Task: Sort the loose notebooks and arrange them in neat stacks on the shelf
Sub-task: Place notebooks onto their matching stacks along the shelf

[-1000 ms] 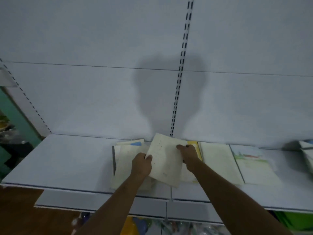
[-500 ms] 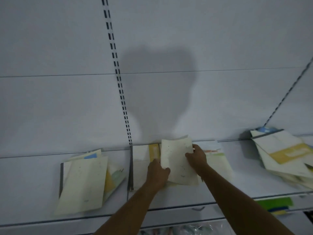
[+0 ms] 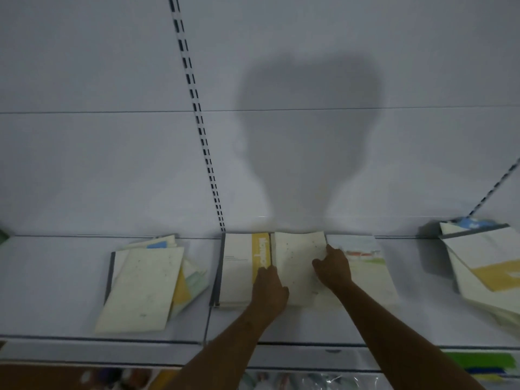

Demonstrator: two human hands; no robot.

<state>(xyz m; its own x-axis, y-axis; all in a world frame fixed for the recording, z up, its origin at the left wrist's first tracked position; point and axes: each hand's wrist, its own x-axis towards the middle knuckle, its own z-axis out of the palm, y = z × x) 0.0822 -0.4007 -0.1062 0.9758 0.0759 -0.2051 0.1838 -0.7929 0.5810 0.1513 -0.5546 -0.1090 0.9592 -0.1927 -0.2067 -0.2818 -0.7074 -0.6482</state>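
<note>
A cream speckled notebook [image 3: 295, 266] lies flat on the white shelf [image 3: 56, 277], between a white notebook with a yellow band [image 3: 239, 266] and one with a landscape cover [image 3: 363, 260]. My left hand [image 3: 268, 288] grips the speckled notebook's lower left edge. My right hand [image 3: 333, 267] holds its right edge, fingers curled on the cover. A loose, fanned pile of notebooks [image 3: 146, 282] lies to the left, topped by another cream speckled one.
A second untidy pile of notebooks [image 3: 484, 263] slumps at the far right of the shelf. Slotted uprights [image 3: 197, 114] run up the white back panel. Below the shelf's front edge are packaged goods and a green label [image 3: 478, 361].
The speckled notebook, held tilted above the shelf before, now lies flat between its neighbours. Both hands came down with it. The view has swung right, then back a little.
</note>
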